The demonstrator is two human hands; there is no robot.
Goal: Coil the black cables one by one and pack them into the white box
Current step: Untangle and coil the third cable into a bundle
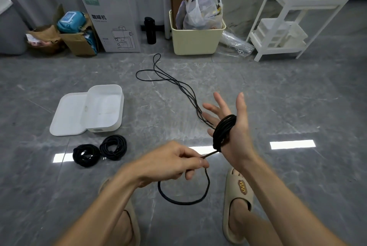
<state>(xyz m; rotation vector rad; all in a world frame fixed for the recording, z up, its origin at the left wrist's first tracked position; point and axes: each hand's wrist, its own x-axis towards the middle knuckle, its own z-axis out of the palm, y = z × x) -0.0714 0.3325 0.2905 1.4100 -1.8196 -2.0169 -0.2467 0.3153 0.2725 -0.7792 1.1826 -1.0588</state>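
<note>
My right hand point(236, 132) is held up with straight, spread fingers, and several turns of a black cable point(224, 130) are wound round its palm. My left hand point(174, 160) pinches the same cable just below the coil; a slack loop point(184, 202) hangs down from it over the floor. The rest of this cable point(164, 79) trails away across the grey floor toward the back. Two finished black coils point(99, 151) lie side by side on the floor in front of the white box point(117, 110), which stands open, its lid point(67, 116) lying beside it on the left.
At the back stand a tall coffee-machine carton point(113, 17), a black bottle point(150, 30), a cream bin point(196, 41) with plastic bags, cardboard boxes point(77, 41) at the left and a white shelf rack point(288, 27) at the right. My sandalled feet point(238, 202) are below my hands.
</note>
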